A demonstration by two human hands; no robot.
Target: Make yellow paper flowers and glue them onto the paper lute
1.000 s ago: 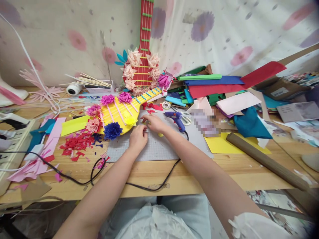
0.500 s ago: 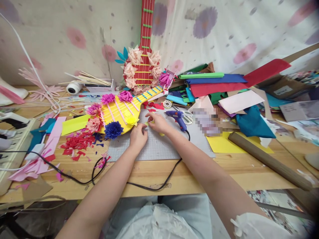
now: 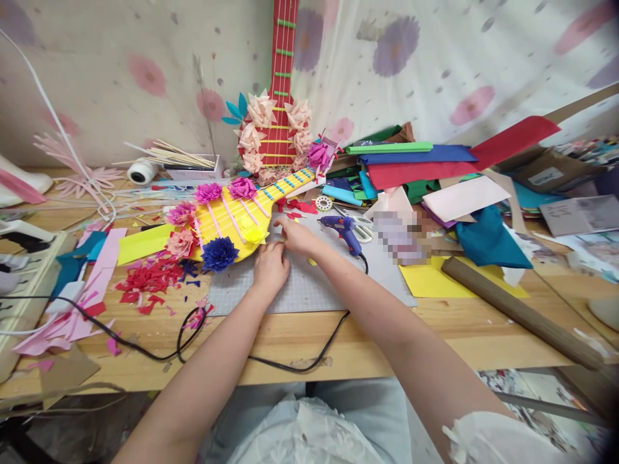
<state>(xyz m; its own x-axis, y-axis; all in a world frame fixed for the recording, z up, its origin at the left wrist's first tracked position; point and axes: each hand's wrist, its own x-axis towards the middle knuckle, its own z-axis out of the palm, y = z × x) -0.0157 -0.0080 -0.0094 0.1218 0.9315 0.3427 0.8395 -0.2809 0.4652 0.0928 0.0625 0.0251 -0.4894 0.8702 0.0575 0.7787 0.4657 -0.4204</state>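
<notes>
My left hand (image 3: 271, 267) rests low over the grey cutting mat (image 3: 316, 293), back up, with its fingers curled under. Just right of it, almost touching, my right hand (image 3: 296, 236) bends its fingers in toward the left fingertips. Whatever sits between the fingers is too small or hidden to make out. Beside them lies a yellow paper lute (image 3: 227, 222) with pink strips and a yellow paper flower (image 3: 254, 230) at its near edge. A dark blue paper flower (image 3: 220, 254) sits at its lower end. A small yellow scrap (image 3: 312, 261) lies under my right wrist.
A blue glue gun (image 3: 344, 231) lies right of my hands, its black cord (image 3: 309, 368) looping along the table front. Scissors (image 3: 363, 230) and a tape roll (image 3: 324, 203) are nearby. Red paper scraps (image 3: 149, 277) pile left; a cardboard tube (image 3: 517, 309) lies right.
My right hand has shifted slightly left and come closer to my left hand. My left hand has turned more back-up, so its thumb and fingertips show less.
</notes>
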